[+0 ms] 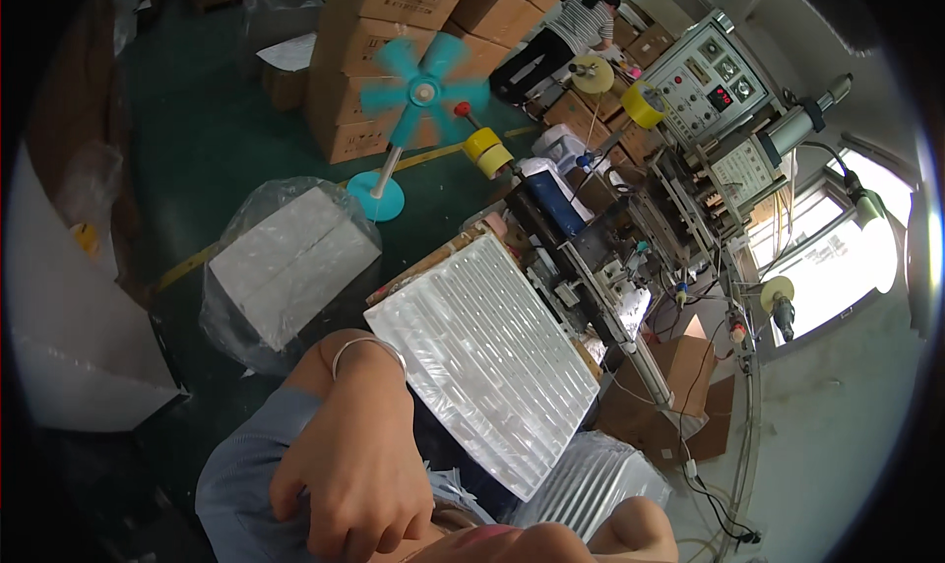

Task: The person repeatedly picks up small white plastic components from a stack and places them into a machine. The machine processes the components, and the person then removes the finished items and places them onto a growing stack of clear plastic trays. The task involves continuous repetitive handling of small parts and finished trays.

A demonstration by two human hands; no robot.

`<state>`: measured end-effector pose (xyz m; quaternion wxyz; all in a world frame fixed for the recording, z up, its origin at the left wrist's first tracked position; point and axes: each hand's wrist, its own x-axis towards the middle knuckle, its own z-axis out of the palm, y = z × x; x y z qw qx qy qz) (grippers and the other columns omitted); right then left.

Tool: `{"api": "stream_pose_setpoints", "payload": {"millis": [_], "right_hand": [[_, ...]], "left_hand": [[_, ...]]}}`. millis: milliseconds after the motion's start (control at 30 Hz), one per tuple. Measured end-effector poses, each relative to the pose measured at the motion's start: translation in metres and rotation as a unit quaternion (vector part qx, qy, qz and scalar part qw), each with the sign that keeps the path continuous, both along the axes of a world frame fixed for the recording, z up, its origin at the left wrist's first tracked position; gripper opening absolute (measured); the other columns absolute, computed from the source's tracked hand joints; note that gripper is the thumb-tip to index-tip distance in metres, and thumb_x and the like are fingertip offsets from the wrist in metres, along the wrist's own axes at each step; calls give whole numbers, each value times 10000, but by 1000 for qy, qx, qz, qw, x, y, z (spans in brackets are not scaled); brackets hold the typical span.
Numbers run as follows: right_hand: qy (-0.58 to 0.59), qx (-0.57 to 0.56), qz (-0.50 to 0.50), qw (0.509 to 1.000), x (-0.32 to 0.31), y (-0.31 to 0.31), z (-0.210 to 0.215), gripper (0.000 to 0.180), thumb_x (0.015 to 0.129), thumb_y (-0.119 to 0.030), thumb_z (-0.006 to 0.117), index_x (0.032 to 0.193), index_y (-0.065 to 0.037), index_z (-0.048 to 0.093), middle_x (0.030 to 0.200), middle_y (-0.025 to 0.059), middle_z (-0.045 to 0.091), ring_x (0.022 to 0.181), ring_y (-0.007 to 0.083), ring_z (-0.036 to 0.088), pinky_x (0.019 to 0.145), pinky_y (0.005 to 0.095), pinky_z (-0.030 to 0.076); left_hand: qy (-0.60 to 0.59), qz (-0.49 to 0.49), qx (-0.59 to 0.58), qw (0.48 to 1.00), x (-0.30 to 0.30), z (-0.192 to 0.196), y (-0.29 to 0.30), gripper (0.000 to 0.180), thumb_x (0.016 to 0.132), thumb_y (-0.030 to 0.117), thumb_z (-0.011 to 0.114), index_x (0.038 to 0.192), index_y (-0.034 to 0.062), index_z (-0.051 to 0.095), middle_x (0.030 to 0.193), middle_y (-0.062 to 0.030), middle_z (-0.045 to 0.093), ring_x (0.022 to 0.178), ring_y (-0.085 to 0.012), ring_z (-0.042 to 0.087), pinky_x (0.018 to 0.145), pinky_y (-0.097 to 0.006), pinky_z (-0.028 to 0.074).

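Observation:
My left hand (pixel 364 469) is raised close to the front of my body, its back up and a thin bangle round the wrist. Its thumb stands apart from the loosely bent fingers, whose tips are partly hidden at the lower edge. Nothing shows in its grasp. Some thin white strips (pixel 455 489) lie close beside it. Past the wrist is a flat white panel (pixel 487 356) with many parallel shiny ridges. A second ridged bundle (pixel 591 484) in clear plastic sits near its lower corner. My right hand cannot be seen; bare skin shows at the lower edge.
A bench machine (pixel 591 258) with rails, reels and a control box (pixel 714 81) stands to the right. A turquoise fan (pixel 423 93) spins before stacked cartons (pixel 394 31). White plastic-wrapped blocks (pixel 295 258) are on the green floor. A person (pixel 571 46) bends over cartons far back.

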<state>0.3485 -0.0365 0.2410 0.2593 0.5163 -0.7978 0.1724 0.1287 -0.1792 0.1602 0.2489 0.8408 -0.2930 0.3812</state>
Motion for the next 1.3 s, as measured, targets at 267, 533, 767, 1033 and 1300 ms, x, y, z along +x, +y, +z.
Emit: {"api": "stream_pose_setpoints", "payload": {"millis": [267,533,767,1033,1300], "right_hand": [[66,-21,-6,998,26,-27,1,113,865,-178,484,930,-144,570,796,-57,544,654,68,506,563,224,372],[94,-32,-15,995,32,-38,-1,117,854,-174,494,944,-140,561,775,-70,530,632,56,491,560,216,375],[166,-72,9,983,15,-31,14,127,844,-170,503,955,-136,553,757,-82,517,612,45,478,558,209,379],[275,-253,28,927,-19,20,0,144,832,-166,513,968,-132,544,737,-95,503,590,33,463,555,201,382],[-120,-170,-555,806,-136,114,-174,192,764,-63,659,945,-113,622,672,67,562,564,201,577,482,321,464]], "left_hand": [[74,60,18,995,13,22,-40,130,662,97,626,606,-10,579,619,-131,526,628,-294,533,608,-411,395],[58,67,87,992,2,43,-46,128,761,37,538,718,-58,612,691,-158,545,680,-293,535,722,-453,417],[-59,136,132,980,5,65,-39,100,708,116,560,615,114,595,635,20,531,652,-154,544,612,-300,379],[-23,311,-129,941,-73,12,38,108,790,129,609,726,45,631,740,-61,608,653,-176,590,601,-289,458],[-5,744,-484,461,-102,-110,79,170,789,22,603,950,-9,649,758,-43,626,664,-91,557,626,-233,449]]}}
